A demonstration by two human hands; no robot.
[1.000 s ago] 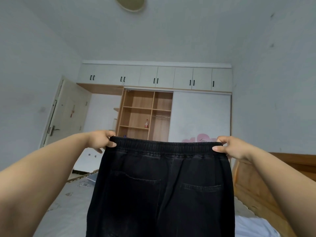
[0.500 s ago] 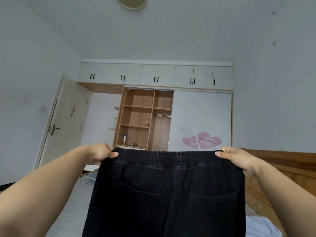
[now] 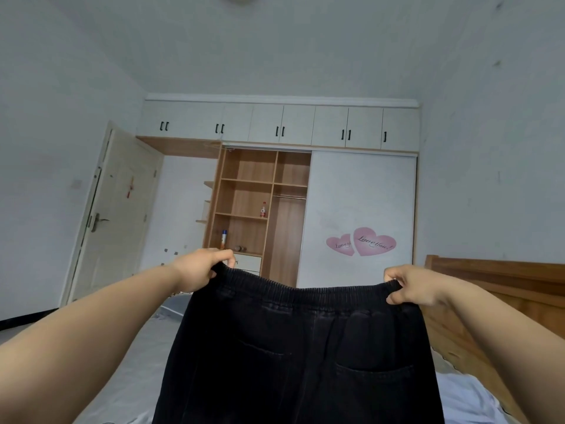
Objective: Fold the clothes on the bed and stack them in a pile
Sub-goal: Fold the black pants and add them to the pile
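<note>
Two pink heart stickers (image 3: 362, 242) sat on the white sliding wardrobe door (image 3: 360, 191). The larger heart carried cursive script that read roughly "Love You!". The smaller heart, partly overlapped by it, showed similar script beginning "Love", the rest unclear. The red label on the bottle (image 3: 263, 209) on a shelf was too small to read.

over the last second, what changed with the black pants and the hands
Both hands, left and right, lowered the black pants, whose waistband now sags in the middle, uncovering the pink heart stickers on the wardrobe. Each hand still grips its waistband corner; nothing was let go.
</note>
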